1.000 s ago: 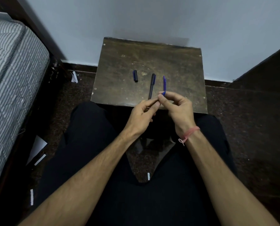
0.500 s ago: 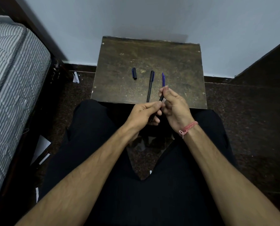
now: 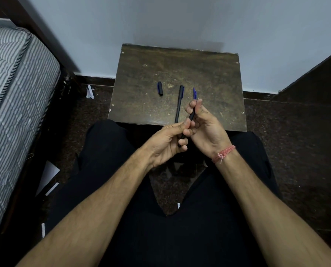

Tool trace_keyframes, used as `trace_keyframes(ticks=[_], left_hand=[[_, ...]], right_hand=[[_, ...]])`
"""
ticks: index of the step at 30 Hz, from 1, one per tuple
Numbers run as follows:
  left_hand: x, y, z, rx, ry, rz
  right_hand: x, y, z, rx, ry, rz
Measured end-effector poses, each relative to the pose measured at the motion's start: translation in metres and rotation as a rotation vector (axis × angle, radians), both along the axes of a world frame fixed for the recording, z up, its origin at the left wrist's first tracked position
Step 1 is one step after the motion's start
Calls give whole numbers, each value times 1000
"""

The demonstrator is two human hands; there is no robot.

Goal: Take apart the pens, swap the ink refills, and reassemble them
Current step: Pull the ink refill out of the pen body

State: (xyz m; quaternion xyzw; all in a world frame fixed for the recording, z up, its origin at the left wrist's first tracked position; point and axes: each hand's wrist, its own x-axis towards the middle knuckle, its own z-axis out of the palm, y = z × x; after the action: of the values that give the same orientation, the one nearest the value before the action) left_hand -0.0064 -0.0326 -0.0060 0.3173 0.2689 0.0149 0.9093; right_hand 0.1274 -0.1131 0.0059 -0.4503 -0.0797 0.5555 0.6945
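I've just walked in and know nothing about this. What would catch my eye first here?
Two bare hands meet at the near edge of a small dark wooden table: the left hand and right hand both grip one black pen barrel, tilted up, with a blue part showing past the right fingertips. On the table behind lie a whole black pen and, left of it, a loose cap.

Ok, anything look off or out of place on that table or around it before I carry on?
Nothing on the table looks wrong: the loose cap and the capped pen lie apart as expected mid-disassembly, while both hands hold the pen barrel. The only oddity is paper scraps littering the floor by the bed.
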Motion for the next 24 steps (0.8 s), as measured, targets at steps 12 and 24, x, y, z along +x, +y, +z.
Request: trace_keyframes(ticks=[12,24], left_hand=[[-1,-8,1,-373,-123,6],[7,-5,-14,774,187,224]], right_hand=[[1,1,-8,201,215,64],[-1,4,-12,-58,-185,-161]])
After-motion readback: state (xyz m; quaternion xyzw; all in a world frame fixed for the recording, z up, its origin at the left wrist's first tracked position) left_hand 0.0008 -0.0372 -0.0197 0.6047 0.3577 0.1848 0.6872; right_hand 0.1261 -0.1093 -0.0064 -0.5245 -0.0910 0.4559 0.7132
